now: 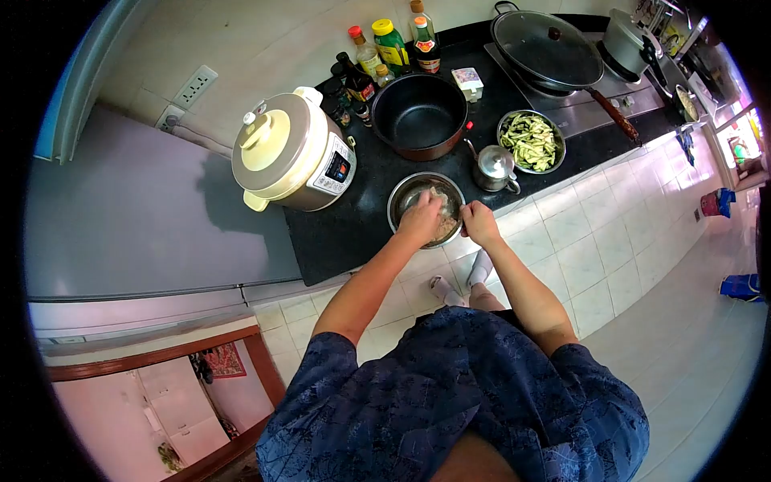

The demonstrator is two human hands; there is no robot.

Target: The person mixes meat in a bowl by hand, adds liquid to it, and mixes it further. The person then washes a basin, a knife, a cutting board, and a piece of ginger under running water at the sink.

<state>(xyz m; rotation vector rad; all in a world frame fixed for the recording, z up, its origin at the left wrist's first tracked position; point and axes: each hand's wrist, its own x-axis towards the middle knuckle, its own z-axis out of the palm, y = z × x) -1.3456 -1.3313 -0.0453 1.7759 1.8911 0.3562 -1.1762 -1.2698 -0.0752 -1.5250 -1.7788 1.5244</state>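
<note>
One steel bowl stands near the front edge of the black counter, with pinkish food inside. The left hand reaches into it, fingers curled down at the food; whether that grip is clenched on any of it, I cannot tell. The right hand has its grip closed on the bowl's rim, at about 3 o'clock. From the bowl, a dark pot sits at 12 o'clock, a small metal kettle at 2 o'clock, cut vegetables just beyond it, and a cream-lidded cooker at 10 o'clock.
</note>
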